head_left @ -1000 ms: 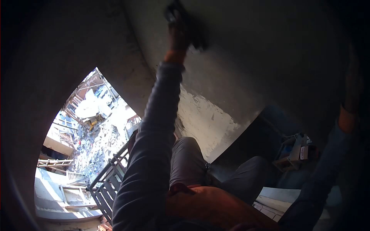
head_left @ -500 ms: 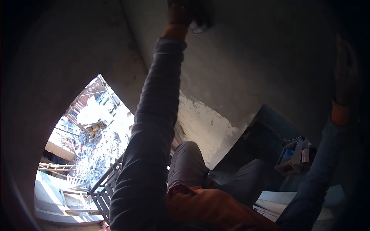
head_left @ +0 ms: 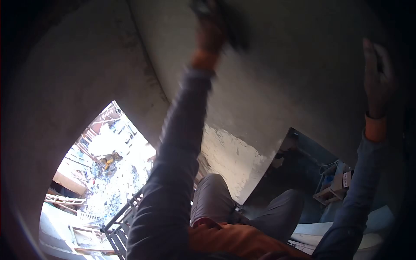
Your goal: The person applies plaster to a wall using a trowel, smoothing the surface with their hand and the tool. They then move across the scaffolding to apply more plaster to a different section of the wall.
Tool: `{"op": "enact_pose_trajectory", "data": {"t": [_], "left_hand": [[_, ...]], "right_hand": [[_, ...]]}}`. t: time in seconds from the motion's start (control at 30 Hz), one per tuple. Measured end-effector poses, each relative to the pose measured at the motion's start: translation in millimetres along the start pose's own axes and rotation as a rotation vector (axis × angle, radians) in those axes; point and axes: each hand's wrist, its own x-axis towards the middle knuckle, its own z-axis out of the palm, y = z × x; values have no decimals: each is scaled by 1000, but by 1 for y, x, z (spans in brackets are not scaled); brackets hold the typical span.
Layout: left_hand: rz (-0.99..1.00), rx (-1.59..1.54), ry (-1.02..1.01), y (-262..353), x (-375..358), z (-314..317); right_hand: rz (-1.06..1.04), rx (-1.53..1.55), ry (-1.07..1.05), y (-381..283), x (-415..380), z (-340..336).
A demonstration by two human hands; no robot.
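At the top of the head view, my left hand (head_left: 211, 37) is raised against the plastered surface (head_left: 268, 78), wrapped round a dark, flat tool (head_left: 234, 26) that is blurred by motion. What kind of tool it is cannot be made out clearly. On the right, my right hand (head_left: 378, 80) is lifted in shadow with its fingers stretched and apart, and nothing shows in it. A pale, rough patch (head_left: 227, 158) lies on the surface below my left forearm.
A bright opening (head_left: 108, 173) at left shows rubble and timber outside, with a dark metal railing (head_left: 123, 221) at its lower edge. A dark opening (head_left: 277, 182) lies right of centre, near a wooden box (head_left: 336, 186). My bent knees are below.
My left hand and the dark tool have moved down and slightly right. My right hand has shifted left, its fingers now more clearly apart. The surroundings sit somewhat lower in view.
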Motion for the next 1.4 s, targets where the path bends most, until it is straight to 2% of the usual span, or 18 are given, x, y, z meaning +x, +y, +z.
{"op": "enact_pose_trajectory", "data": {"t": [0.03, 0.1, 0.17, 0.3, 0.33, 0.37, 0.47, 0.53, 0.6, 0.7, 0.8, 0.97, 1.07, 1.13, 1.2, 1.27, 1.37, 1.4], "left_hand": [[241, 107, 205, 45, -44, 9], [156, 158, -112, 121, -102, -27], [182, 260, -314, 53, -96, -23], [-57, 108, 3, -45, 52, -28], [84, 6, -17, -47, 64, -19], [-115, -184, 53, 30, 62, -23], [119, 149, -37, 136, -39, 12], [147, 28, -199, 184, -101, -11], [328, 227, -140, 129, -124, -12], [-38, 132, -97, 23, -50, -26], [-116, 58, -11, 6, 17, -8], [100, 191, -126, 199, -98, -3], [-129, 28, -224, 131, -205, 2], [-329, 15, -43, 50, -249, -4], [-1233, -832, 206, -36, -271, -18], [-1201, -889, 261, -45, -289, -4], [-470, 27, 158, 45, -303, 18], [-526, 13, 63, 84, -327, 13]], "right_hand": [[45, 24, 6, -2, -1, 1], [124, 72, 10, -9, -2, 3], [51, 31, -6, -5, -2, 2], [98, 6, -5, -7, 4, 3], [86, 29, -18, -9, 4, 3], [77, 47, -20, -9, 4, 2], [41, 114, 22, -7, 3, 3], [43, 126, 27, -6, 1, 3], [70, 92, 14, -3, -1, -1], [-44, 29, -13, 0, 1, -1], [8, -13, 1, -1, 2, -2], [20, 91, 22, 7, -1, 0], [51, 87, -60, 17, -5, -9], [96, 33, -112, 21, -3, -13], [20, -35, -141, 19, 2, -10], [-82, -185, -189, 28, 6, -16], [-144, -309, -241, 43, 3, -27], [-86, -199, -221, 40, 4, -25]]}}
